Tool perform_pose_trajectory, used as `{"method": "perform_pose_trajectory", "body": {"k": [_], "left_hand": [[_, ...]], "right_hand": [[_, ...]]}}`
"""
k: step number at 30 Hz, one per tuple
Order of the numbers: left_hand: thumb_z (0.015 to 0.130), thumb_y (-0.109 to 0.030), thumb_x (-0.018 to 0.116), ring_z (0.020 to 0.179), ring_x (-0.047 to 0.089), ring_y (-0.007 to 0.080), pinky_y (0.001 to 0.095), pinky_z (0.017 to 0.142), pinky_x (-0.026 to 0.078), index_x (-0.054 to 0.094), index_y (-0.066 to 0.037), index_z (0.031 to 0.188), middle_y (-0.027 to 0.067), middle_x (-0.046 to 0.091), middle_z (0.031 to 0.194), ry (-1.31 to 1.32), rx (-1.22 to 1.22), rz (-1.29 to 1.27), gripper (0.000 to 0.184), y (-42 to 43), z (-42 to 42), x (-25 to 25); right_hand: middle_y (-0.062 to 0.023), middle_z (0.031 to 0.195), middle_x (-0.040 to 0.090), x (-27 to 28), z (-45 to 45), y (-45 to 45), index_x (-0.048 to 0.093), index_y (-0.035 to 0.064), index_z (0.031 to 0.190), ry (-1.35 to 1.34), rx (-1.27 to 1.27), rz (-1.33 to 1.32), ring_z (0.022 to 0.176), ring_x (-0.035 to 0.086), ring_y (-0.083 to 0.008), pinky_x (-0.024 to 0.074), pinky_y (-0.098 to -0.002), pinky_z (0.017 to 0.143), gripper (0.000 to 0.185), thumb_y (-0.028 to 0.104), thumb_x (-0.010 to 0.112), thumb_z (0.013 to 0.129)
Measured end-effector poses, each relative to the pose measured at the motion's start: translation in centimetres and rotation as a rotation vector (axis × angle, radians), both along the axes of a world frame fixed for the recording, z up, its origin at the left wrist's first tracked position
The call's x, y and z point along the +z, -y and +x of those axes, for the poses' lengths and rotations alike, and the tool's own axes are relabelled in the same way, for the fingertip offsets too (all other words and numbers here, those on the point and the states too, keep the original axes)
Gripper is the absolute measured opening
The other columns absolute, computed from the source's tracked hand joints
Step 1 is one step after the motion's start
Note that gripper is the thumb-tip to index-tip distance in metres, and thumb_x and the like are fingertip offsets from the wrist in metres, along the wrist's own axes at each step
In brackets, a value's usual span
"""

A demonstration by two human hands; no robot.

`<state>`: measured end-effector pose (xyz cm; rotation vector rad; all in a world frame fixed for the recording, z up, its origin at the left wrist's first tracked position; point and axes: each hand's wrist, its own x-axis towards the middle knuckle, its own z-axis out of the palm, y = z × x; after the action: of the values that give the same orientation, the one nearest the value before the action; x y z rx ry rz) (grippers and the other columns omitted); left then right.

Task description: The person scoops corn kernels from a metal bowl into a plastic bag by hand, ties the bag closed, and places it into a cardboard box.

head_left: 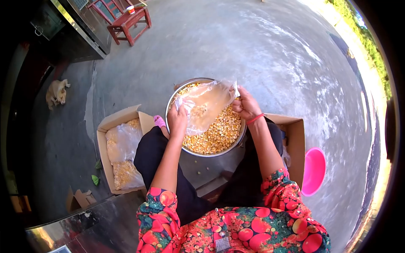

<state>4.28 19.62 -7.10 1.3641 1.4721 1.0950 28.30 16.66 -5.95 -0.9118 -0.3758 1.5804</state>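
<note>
A clear plastic bag (213, 103) with some corn in its lower left part stretches between my two hands. My left hand (177, 118) is closed on the bag's left side. The fingers of my right hand (247, 104), with a red band at the wrist, pinch the bag's upper right corner. Just below the bag is a round metal basin (170, 101), full of loose yellow corn kernels (215, 137). The bag hides part of the kernels.
At my left stands an open cardboard box (102, 145) holding bags of corn (126, 173). Another cardboard box (297, 145) stands at my right, beside a pink basin (314, 170). A dog (57, 93) lies at the far left. A red wooden chair (130, 20) stands near the door.
</note>
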Motion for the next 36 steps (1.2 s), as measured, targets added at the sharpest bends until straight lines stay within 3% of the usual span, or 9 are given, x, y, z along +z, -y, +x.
{"method": "perform_pose_trajectory", "body": {"k": [9,14,19,22,24,26,29,33,36], "left_hand": [[0.088,-0.020,0.046,0.060,0.059,0.0260,0.0352,0.057,0.045,0.059,-0.001,0.099,0.0148,0.059,0.066,-0.130,-0.110,-0.017,0.026,0.6,1.4,-1.3],[0.088,-0.019,0.045,0.067,0.059,0.0334,0.0374,0.062,0.045,0.058,0.001,0.100,0.0190,0.062,0.078,-0.147,-0.123,0.079,0.027,0.7,1.9,-1.6],[0.090,-0.021,0.042,0.055,0.052,0.0137,0.0295,0.054,0.043,0.059,0.000,0.101,0.0060,0.054,0.062,0.035,-0.099,-0.090,0.029,1.2,1.8,1.4],[0.090,-0.022,0.042,0.054,0.052,0.0149,0.0298,0.054,0.043,0.059,-0.001,0.101,0.0066,0.054,0.061,0.009,-0.129,-0.057,0.029,1.0,1.5,0.5],[0.090,-0.022,0.042,0.056,0.056,0.0182,0.0313,0.055,0.044,0.059,-0.002,0.101,0.0085,0.057,0.063,0.048,-0.128,-0.121,0.028,1.0,1.3,-0.1],[0.090,-0.023,0.043,0.066,0.061,0.0241,0.0336,0.061,0.046,0.059,-0.001,0.100,0.0123,0.062,0.072,-0.007,-0.159,-0.156,0.029,1.1,1.2,-0.4],[0.089,-0.023,0.045,0.079,0.062,0.0288,0.0352,0.070,0.047,0.058,0.000,0.103,0.0165,0.063,0.084,0.038,-0.151,-0.078,0.030,0.7,0.9,-1.0],[0.087,-0.019,0.048,0.081,0.062,0.0229,0.0315,0.073,0.047,0.057,0.001,0.106,0.0142,0.063,0.088,0.165,-0.129,-0.095,0.029,-0.1,0.7,-0.8],[0.084,-0.015,0.053,0.081,0.060,0.0157,0.0286,0.072,0.047,0.058,0.002,0.104,0.0101,0.063,0.091,0.274,-0.136,-0.116,0.027,0.0,0.7,-0.2]], "right_hand": [[0.0011,0.072,0.044,11.1,-4.5,1.7,0.048,0.0101,0.094,-0.242,0.077,0.367,0.048,0.030,-0.0010,0.0210,-0.0136,0.036,0.016,0.026,0.044,0.094],[0.0010,0.073,0.045,8.3,-8.4,2.0,0.048,0.0108,0.094,-0.209,0.245,0.205,0.049,0.032,-0.0020,0.0216,-0.0139,0.038,0.016,0.027,0.045,0.093],[-0.0004,0.074,0.046,0.5,-8.3,1.0,0.048,0.0116,0.093,0.006,0.375,-0.071,0.048,0.031,-0.0030,0.0221,-0.0148,0.038,0.014,0.025,0.044,0.093],[-0.0024,0.077,0.049,-3.9,-7.3,-0.1,0.048,0.0105,0.095,0.141,0.435,-0.197,0.050,0.038,-0.0059,0.0292,-0.0179,0.039,0.013,0.022,0.045,0.091],[-0.0063,0.084,0.053,-5.3,-7.2,-0.8,0.049,0.0097,0.101,0.203,0.194,-0.259,0.058,0.051,-0.0127,0.0409,-0.0241,0.045,0.016,0.021,0.046,0.090],[-0.0103,0.093,0.055,-5.9,-7.0,-0.6,0.050,0.0082,0.109,0.131,0.125,-0.187,0.075,0.058,-0.0198,0.0491,-0.0310,0.060,0.025,0.022,0.050,0.088],[-0.0130,0.111,0.053,-6.1,-6.2,-1.0,0.052,0.0086,0.117,1.172,0.206,0.335,0.107,0.050,-0.0252,0.0407,-0.0321,0.090,0.039,0.022,0.059,0.081],[-0.0133,0.118,0.049,-3.7,-4.8,-1.3,0.053,0.0095,0.116,1.198,0.118,0.293,0.112,0.047,-0.0269,0.0406,-0.0329,0.090,0.038,0.017,0.060,0.079],[-0.0101,0.106,0.056,-2.2,-4.3,-1.2,0.057,0.0058,0.109,1.274,-0.031,0.311,0.095,0.054,-0.0201,0.0463,-0.0303,0.079,0.031,0.014,0.059,0.079]]}}
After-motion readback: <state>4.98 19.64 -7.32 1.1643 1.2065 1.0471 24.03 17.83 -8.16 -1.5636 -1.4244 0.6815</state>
